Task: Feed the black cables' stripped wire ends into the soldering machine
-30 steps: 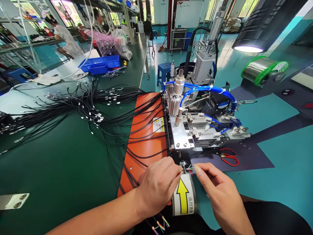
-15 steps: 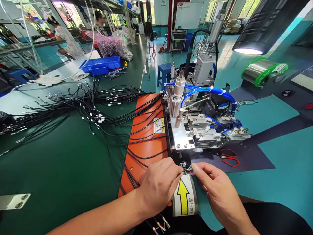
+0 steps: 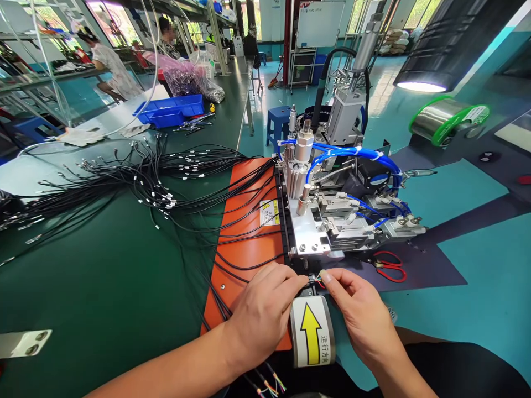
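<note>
- Teal floor (image 3: 265,83), glossy, with bright window reflections at the right.
- Far wall (image 3: 270,27), pale above and teal below, crossed by a dark red post (image 3: 287,33).
- Leafy greenery and glare through the left window (image 3: 112,22) and right window (image 3: 418,14).
- Whiteboard (image 3: 317,27) with faint writing, above a metal-framed rack (image 3: 302,69).
- Blue stool (image 3: 279,114) beside the long green tabletop (image 3: 136,276), which runs toward the far wall.
- Overhead shelving (image 3: 178,8) at upper left.
- Black lamp (image 3: 452,44) at upper right, its lit face pointing down.
</note>
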The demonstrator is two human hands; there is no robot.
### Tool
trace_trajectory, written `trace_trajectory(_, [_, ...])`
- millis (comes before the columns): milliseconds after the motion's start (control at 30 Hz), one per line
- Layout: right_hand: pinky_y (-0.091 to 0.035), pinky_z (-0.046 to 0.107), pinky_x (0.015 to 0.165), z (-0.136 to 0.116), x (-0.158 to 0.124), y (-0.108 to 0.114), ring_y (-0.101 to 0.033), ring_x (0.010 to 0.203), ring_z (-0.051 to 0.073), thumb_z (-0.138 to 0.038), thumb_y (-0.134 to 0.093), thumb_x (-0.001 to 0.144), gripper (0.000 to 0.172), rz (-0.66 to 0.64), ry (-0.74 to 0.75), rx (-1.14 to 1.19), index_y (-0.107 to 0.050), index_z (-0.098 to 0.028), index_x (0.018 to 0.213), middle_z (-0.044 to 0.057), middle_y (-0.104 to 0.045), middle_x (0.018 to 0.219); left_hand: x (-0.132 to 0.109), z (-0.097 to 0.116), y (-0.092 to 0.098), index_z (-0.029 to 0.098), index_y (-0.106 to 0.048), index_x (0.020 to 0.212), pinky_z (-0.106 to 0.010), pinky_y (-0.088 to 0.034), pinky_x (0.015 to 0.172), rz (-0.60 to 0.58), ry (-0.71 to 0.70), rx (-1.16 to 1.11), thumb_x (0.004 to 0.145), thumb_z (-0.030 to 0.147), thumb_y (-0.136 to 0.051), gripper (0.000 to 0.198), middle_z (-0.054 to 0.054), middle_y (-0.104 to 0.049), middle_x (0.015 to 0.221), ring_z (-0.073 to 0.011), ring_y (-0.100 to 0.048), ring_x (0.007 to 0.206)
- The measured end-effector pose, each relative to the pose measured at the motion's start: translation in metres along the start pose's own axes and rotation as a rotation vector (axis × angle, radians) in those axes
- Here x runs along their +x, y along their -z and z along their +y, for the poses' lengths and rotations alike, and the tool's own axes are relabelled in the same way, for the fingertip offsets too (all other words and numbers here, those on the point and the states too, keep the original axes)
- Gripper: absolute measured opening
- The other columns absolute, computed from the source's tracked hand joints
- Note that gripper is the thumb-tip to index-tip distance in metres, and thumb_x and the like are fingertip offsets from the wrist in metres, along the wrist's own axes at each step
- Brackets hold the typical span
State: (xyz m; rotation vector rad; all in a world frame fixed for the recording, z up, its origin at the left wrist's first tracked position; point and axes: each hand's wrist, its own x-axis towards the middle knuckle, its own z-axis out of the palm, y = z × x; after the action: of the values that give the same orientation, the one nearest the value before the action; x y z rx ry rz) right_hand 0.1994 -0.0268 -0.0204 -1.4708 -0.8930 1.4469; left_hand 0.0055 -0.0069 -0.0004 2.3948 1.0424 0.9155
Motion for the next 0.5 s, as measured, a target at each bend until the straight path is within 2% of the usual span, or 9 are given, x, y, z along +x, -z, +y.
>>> trace_trajectory(200, [-0.047,0.027,0.071,0.0033,0.0048,-0.0025,-0.054,0.078,0.017,-0.059,-0.068,0.085,0.044,0.058,0.016,-0.069,-0.069,-0.016,0.095,0.005,-0.068,0.088,-0.0009,-0.0075,-0.0028,0.016,-0.064,0.116,-0.032,-0.048,0.075,0.015,0.019,0.0,0.094,0.006,-0.052,0.027,-0.007,-0.061,0.095,-0.0186,-0.053,0.086])
trace_trajectory(500, [-0.046,0.027,0.067,0.0036,0.0053,-0.0036,-0.053,0.076,0.017,-0.062,-0.067,0.084,0.047,0.059,0.003,-0.075,-0.068,-0.016,0.097,0.004,-0.066,0.083,-0.0011,-0.006,-0.0041,0.017,-0.065,0.109,-0.032,-0.046,0.074,-0.022,0.064,0.026,0.096,0.009,-0.05,0.021,-0.006,-0.061,0.092,-0.0185,-0.052,0.085])
